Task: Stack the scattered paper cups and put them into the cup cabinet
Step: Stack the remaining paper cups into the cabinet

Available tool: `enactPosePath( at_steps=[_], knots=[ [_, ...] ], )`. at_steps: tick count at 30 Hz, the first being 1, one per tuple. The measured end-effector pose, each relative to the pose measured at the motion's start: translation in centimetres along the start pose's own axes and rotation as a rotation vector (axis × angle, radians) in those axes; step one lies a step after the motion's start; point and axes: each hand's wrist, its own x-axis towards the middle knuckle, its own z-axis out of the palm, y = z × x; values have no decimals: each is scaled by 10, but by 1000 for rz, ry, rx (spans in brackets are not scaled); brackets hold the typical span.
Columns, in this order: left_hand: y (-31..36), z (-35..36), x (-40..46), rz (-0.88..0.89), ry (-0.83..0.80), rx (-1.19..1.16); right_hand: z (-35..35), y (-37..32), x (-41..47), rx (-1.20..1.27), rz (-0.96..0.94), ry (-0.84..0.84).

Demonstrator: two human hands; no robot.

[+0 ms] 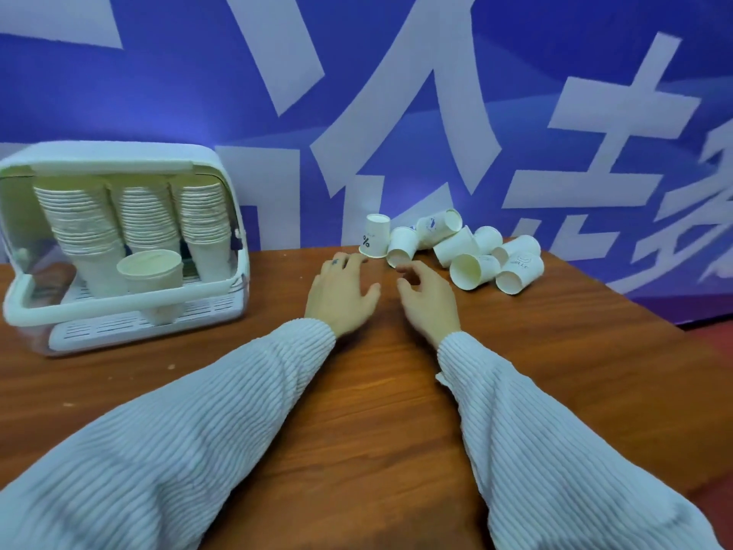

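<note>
Several white paper cups (474, 270) lie scattered on their sides at the far right of the wooden table (357, 410); one cup (374, 235) stands upside down at the pile's left. My left hand (341, 291) hovers open just in front of that upturned cup, fingers spread. My right hand (426, 297) is open too, fingers loosely curled, right before a tipped cup (401, 246). Neither hand holds anything. The white cup cabinet (119, 248) stands at the left with its clear lid raised. It holds three tall cup stacks and a single cup (152, 269) in front.
A blue wall banner (396, 113) with large white characters runs directly behind the table and the cups. The table's right edge slants away past the pile. Both ribbed white sleeves cross the near half of the table.
</note>
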Motion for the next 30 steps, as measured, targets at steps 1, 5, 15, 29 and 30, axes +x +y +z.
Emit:
enactPosePath(
  at_steps=[1,5,15,29,30],
  knots=[
    [2,11,5,-20,-11,-32,-1,10,3,-19,15,18],
    [1,46,33,-79,47,-145,6,37,32,-61,30,78],
    [-12,96,125,-29,269,-191,45,70,130,-237,-147,12],
    [-30,106,155,-205,153,-401,44,61,126,78,32,41],
    [-30,106,155,-205,176,-430,44,60,125,104,33,20]
  ],
)
